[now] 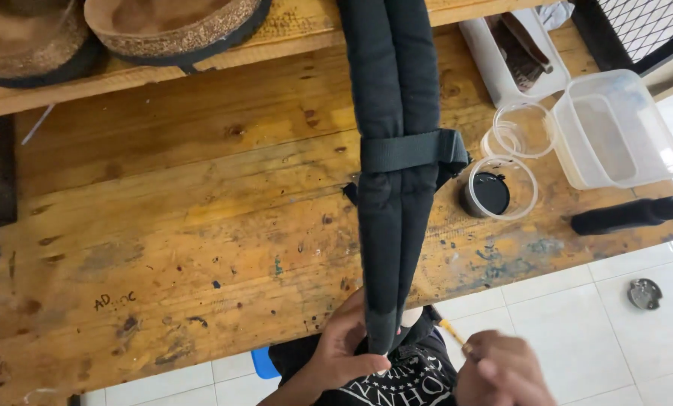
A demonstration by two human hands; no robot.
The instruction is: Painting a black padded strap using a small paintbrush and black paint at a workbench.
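While pinching the padded strap [391, 225], left hand [342, 346]; right hand [502, 372] fisted around a brush [451, 329].

two black padded straps [393, 173], side by side, bound by a webbing band [405, 150], lying lengthwise across the wooden table.

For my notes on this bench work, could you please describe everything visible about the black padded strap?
The black padded strap looks like two long, soft fabric pads lying side by side, bound midway by a flat webbing band. It runs from the top edge down across the worn wooden table. The left hand pinches its lower end; the right hand, apart, holds a thin brush.
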